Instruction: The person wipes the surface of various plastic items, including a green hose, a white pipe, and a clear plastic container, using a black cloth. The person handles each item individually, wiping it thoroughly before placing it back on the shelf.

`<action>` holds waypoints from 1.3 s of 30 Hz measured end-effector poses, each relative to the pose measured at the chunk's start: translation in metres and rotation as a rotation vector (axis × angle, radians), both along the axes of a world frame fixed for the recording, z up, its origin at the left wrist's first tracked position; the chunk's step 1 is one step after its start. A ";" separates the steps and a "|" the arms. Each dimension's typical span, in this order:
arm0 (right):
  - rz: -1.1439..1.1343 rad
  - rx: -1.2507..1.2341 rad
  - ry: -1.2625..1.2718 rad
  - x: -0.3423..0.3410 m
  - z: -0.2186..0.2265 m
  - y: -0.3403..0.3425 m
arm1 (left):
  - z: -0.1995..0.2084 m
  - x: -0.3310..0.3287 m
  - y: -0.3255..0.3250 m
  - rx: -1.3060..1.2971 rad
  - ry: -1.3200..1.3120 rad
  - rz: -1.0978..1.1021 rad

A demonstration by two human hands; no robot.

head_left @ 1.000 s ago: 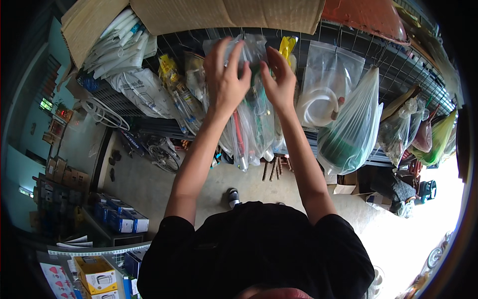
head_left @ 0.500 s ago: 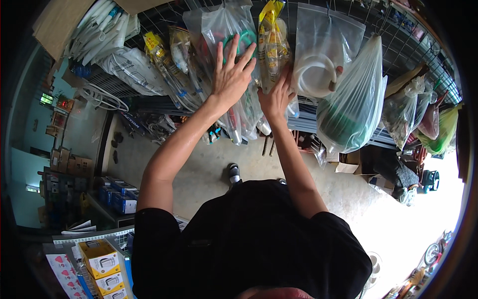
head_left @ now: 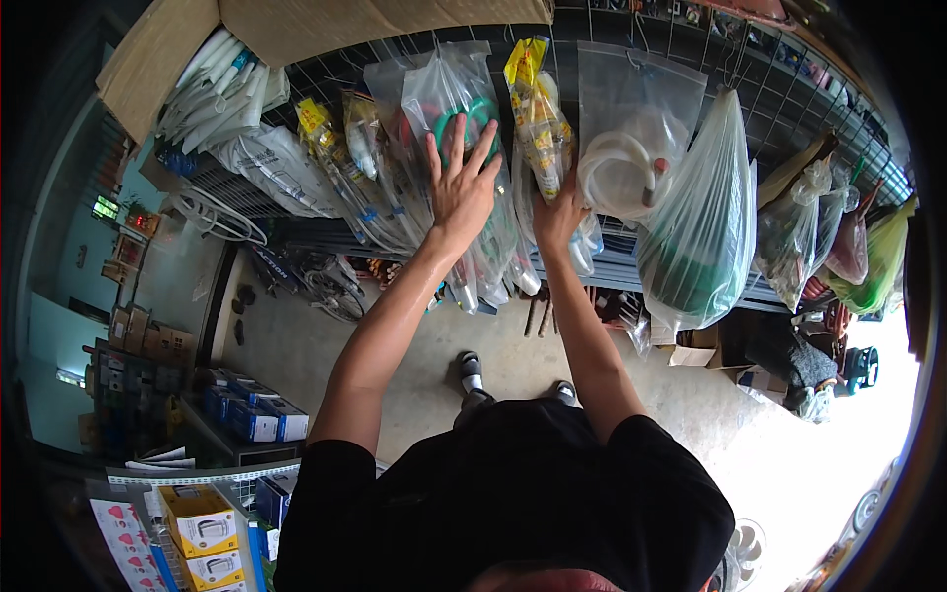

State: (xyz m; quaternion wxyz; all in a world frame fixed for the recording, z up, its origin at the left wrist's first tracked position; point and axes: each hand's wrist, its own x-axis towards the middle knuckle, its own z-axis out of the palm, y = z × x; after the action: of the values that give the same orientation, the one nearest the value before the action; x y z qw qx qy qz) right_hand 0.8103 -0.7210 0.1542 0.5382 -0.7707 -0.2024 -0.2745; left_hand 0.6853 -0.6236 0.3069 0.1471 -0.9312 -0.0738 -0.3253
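Clear plastic bags hang from a dark wire grid in front of me. My left hand [head_left: 462,197] lies with spread fingers against a clear bag [head_left: 444,74] that has a coiled green hose [head_left: 480,111] inside. To its right, my right hand [head_left: 559,215] closes around the lower part of a narrow clear pack with a yellow printed label [head_left: 540,118]; some of its fingers are hidden. That pack hangs tilted. Just right of it is a clear bag with a coiled whitish hose [head_left: 614,148]. A knotted translucent bag [head_left: 700,227] with something green inside hangs farther right.
More bagged goods with yellow labels [head_left: 318,123] hang at left, near a cardboard box [head_left: 385,28]. Small filled bags [head_left: 868,257] hang at far right. Below are grey rods and a concrete floor [head_left: 395,350]. Yellow-and-white boxes [head_left: 202,523] stand at lower left.
The view has shifted, so the rack sits lower and more cardboard shows. The yellow-labelled pack has tilted, and my right hand has closed around its lower part. My left hand stays on the green-hose bag.
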 end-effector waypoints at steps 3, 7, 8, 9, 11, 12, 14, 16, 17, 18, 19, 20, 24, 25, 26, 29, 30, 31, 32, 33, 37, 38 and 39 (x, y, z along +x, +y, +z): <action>0.124 0.064 -0.037 -0.006 -0.001 -0.018 | -0.002 0.002 0.005 -0.009 0.008 0.002; 0.322 0.080 0.051 -0.041 0.033 -0.060 | -0.007 0.001 0.018 -0.057 -0.047 -0.117; 0.355 0.090 0.107 -0.048 0.038 -0.069 | -0.005 0.001 0.015 -0.079 -0.042 -0.131; 0.389 0.101 0.162 -0.054 0.042 -0.076 | -0.004 -0.001 0.011 -0.083 -0.028 -0.106; 0.459 0.095 0.275 -0.062 0.047 -0.086 | 0.006 -0.002 -0.002 -0.085 0.006 -0.067; 0.484 0.097 0.329 -0.066 0.050 -0.089 | 0.008 -0.004 -0.016 -0.151 -0.050 -0.092; 0.508 0.128 0.364 -0.073 0.050 -0.088 | 0.005 -0.007 -0.042 -0.272 -0.278 -0.203; 0.498 0.139 0.350 -0.072 0.032 -0.085 | -0.006 -0.008 -0.066 -0.523 -0.396 -0.245; 0.500 0.147 0.367 -0.077 0.029 -0.084 | -0.021 -0.002 -0.063 -0.771 -0.431 -0.252; 0.515 0.149 0.420 -0.079 0.029 -0.082 | -0.034 0.007 -0.053 -0.922 -0.409 -0.290; 0.513 0.118 0.451 -0.074 0.018 -0.086 | -0.042 0.019 -0.051 -1.090 -0.378 -0.337; 0.495 0.117 0.444 -0.071 0.013 -0.085 | -0.048 0.030 -0.046 -1.160 -0.368 -0.354; 0.401 0.017 0.401 -0.052 0.012 -0.093 | -0.046 0.054 -0.033 -1.655 -0.117 -0.495; 0.374 -0.031 0.333 -0.046 0.010 -0.088 | -0.051 0.059 -0.025 -1.617 -0.095 -0.534; 0.408 -0.021 0.300 -0.037 0.005 -0.085 | -0.057 0.062 -0.022 -1.586 -0.121 -0.556; 0.472 0.032 0.299 -0.020 -0.003 -0.079 | -0.060 0.065 -0.021 -1.539 -0.121 -0.544; 0.529 0.076 0.309 -0.016 -0.009 -0.076 | -0.058 0.062 -0.019 -1.555 -0.076 -0.492; 0.596 0.122 0.336 -0.014 -0.012 -0.074 | -0.056 0.055 -0.020 -1.576 -0.030 -0.430; 0.663 0.169 0.363 -0.011 -0.013 -0.072 | -0.051 0.052 -0.020 -1.658 -0.007 -0.427; 0.730 0.217 0.390 -0.008 -0.015 -0.069 | -0.048 0.050 -0.022 -1.658 0.007 -0.422; 0.871 0.125 0.448 0.008 -0.029 -0.063 | -0.048 0.038 -0.019 -1.628 0.004 -0.424; 0.884 0.187 0.493 0.003 -0.028 -0.067 | -0.049 0.034 -0.020 -1.575 0.006 -0.427; 0.847 0.135 0.437 0.005 -0.029 -0.067 | -0.050 0.031 -0.022 -1.522 0.010 -0.431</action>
State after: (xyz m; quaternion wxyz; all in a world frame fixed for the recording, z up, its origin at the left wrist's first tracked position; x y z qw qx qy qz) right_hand 0.8149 -0.7875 0.1253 0.6816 -0.6233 -0.3625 0.1246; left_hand 0.7167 -0.6452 0.2570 -0.5962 -0.7712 -0.0934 -0.2028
